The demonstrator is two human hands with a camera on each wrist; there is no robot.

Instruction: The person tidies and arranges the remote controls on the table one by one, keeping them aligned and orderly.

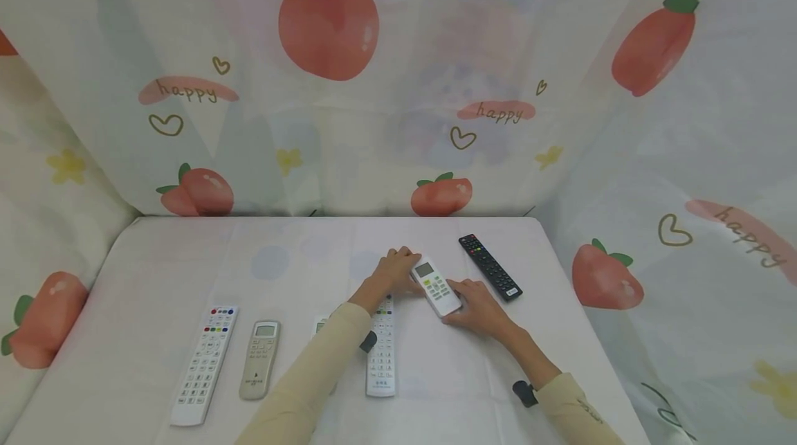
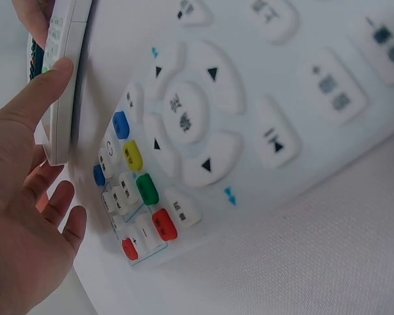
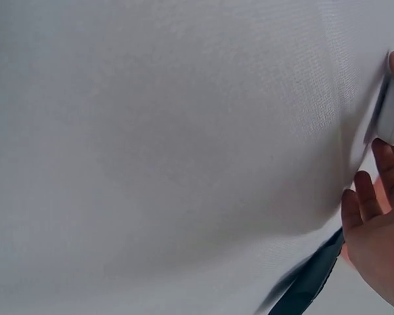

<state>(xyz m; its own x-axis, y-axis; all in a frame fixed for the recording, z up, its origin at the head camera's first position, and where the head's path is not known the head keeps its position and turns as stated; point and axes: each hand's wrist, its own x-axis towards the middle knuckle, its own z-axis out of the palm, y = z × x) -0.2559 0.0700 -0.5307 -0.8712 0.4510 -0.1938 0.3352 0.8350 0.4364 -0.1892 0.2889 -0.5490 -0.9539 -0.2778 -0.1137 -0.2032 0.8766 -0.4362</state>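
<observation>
A small white air-conditioner remote (image 1: 438,289) with a grey screen and green-marked buttons lies between both hands at the right of the table. My left hand (image 1: 396,273) grips its screen end; in the left wrist view the thumb presses its side edge and the fingers are at its end. My right hand (image 1: 478,308) holds the lower end, with the thumb at the bottom corner and fingers along the right side. In the right wrist view, the remote's edge (image 3: 391,118) shows between thumb and fingers. A long white remote (image 1: 381,355) lies beneath the left wrist.
A black remote (image 1: 490,267) lies slanted beyond the right hand. Toward the left are a long white remote (image 1: 204,367) with coloured buttons and a beige remote (image 1: 259,360). The left sleeve (image 1: 311,376) mostly covers another remote (image 1: 320,325). Printed cloth walls (image 1: 386,154) surround the table.
</observation>
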